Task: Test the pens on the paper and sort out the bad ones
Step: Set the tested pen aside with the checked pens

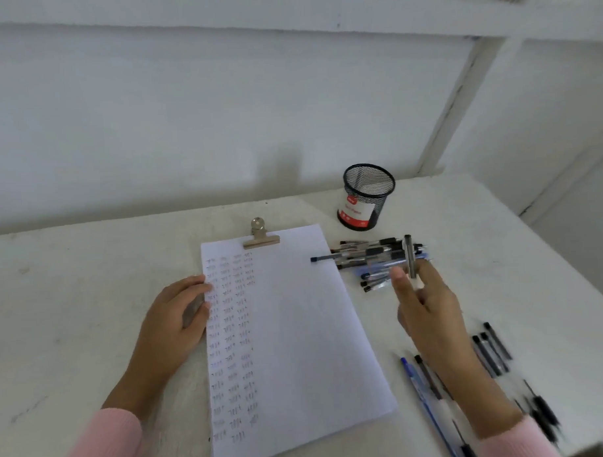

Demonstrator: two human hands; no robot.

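A white sheet of paper (297,331) lies on a pale surface (89,270), held at its top edge by a metal clip (260,235). Columns of small ink test marks run down the paper's left half.

The left hand (180,314) rests on the paper's left edge, fingers relaxed and lightly bent, holding nothing. The right hand (429,312) is raised just right of the paper and pinches one pen (410,258) upright between thumb and fingers.

Right of the paper's top corner lies a pile of pens (373,256), one reaching onto the paper. Beyond the pile stands a black mesh cup (367,197).

Right of the paper's lower half lie loose pens (492,351), one of them blue, partly blurred. Both wrists wear pink sleeves (106,440).
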